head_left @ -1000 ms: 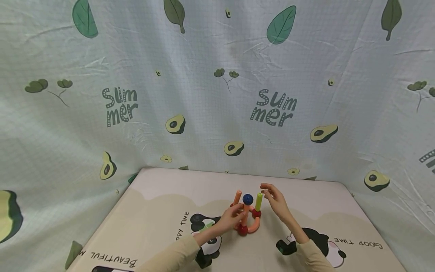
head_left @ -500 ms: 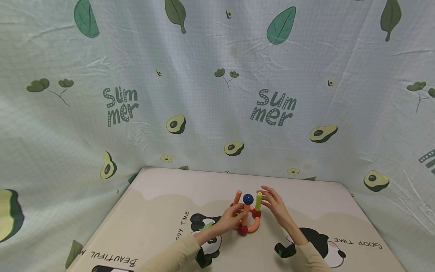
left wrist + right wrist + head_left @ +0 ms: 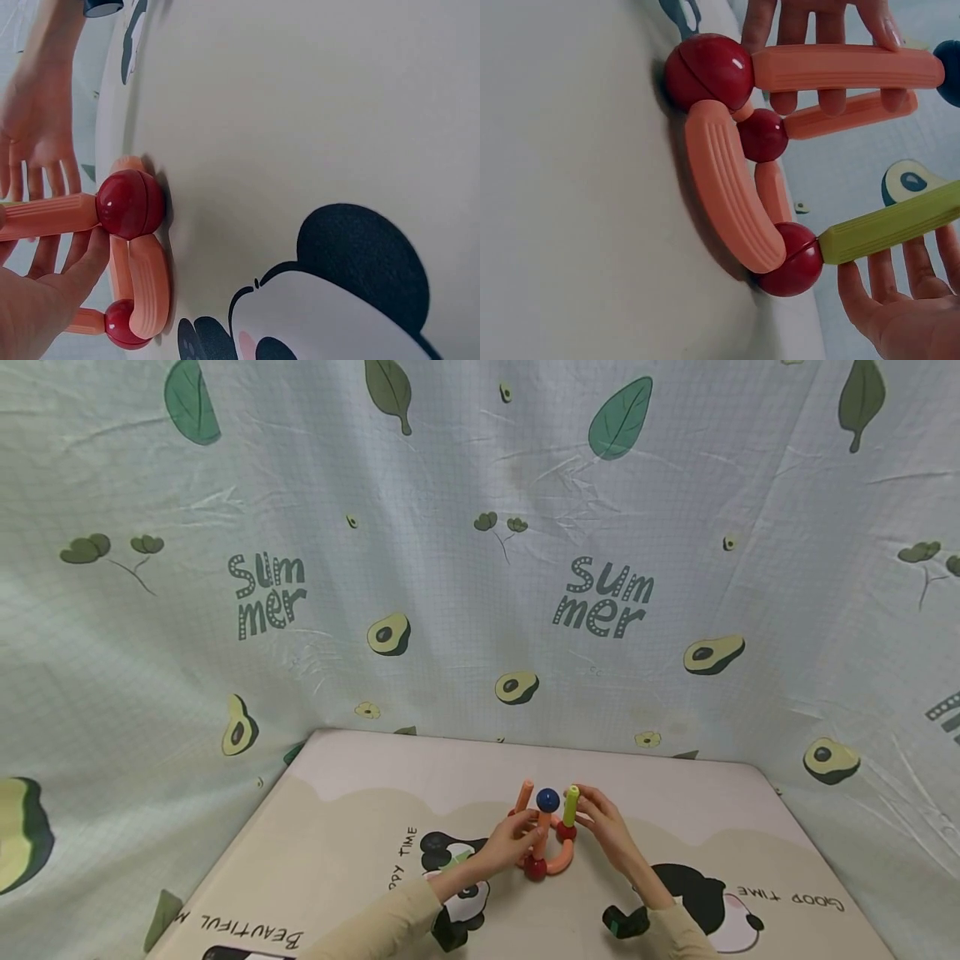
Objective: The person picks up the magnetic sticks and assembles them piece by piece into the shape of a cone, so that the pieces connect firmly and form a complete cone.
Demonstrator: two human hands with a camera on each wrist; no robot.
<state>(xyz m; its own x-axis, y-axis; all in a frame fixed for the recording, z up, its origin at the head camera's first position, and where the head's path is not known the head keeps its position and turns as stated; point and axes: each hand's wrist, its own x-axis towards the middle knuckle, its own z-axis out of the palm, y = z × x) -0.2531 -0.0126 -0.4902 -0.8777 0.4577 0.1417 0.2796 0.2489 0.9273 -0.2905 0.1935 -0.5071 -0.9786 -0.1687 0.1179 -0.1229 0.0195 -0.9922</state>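
Note:
My left hand point(image 3: 512, 845) grips an upright orange rod point(image 3: 847, 67), its thumb in front and its fingers behind. A blue ball point(image 3: 548, 800) caps this rod, and a red ball point(image 3: 535, 868) forms its foot. On the right of the same structure stands a yellow-green rod point(image 3: 572, 807) in another red ball point(image 3: 791, 259). The fingers of my right hand point(image 3: 609, 831) touch the yellow-green rod from behind and lie fairly straight; the right wrist view hides their tips and the thumb. Curved orange pieces point(image 3: 731, 187) link the red balls at the table.
Behind the blue ball stands another orange rod point(image 3: 524, 795), with a red ball point(image 3: 763, 135) at its foot. The structure rests on a pale table point(image 3: 345, 835) printed with pandas and lettering. A cloth with avocado prints point(image 3: 450, 568) hangs behind the table.
My right hand has come down and left to the yellow-green rod, and its fingers now lie against it. My left hand keeps its grip, and the structure stays in place.

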